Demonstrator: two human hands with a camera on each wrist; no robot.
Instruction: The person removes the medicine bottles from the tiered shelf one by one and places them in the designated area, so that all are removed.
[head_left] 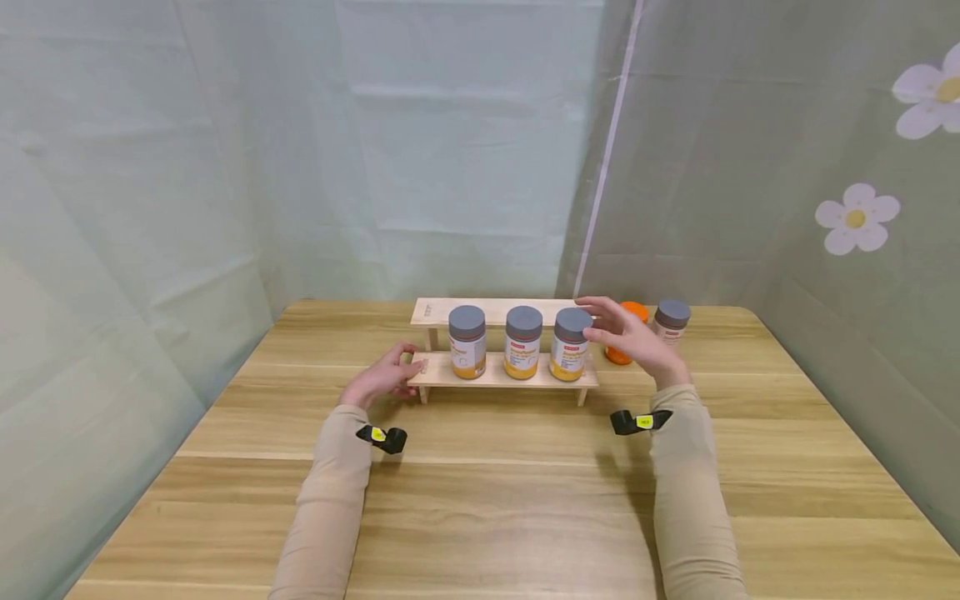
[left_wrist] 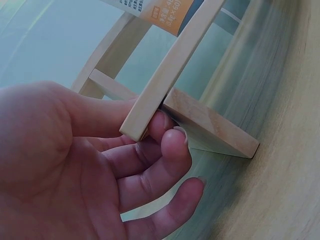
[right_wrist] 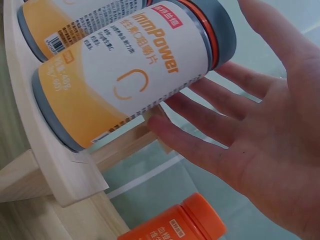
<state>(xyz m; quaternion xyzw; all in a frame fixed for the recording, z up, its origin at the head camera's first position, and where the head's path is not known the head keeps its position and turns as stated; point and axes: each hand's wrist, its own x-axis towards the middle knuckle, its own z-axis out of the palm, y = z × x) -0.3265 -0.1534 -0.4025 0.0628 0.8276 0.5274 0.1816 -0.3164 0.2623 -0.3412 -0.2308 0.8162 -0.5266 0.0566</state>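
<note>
A two-tier wooden rack carries three white-and-yellow vitamin jars with grey lids on its lower step: the left jar, the middle jar and the right jar. My left hand pinches the left end of that lower step, the thumb above and fingers curled beneath the board. Beside the right jar, my right hand has its fingers spread and nearly straight. In the right wrist view those fingers reach behind the jar, with the thumb off near its lid.
To the right of the rack stand an orange bottle and another grey-lidded jar, both partly hidden by my right hand. The wooden table meets a pale curtain at the back.
</note>
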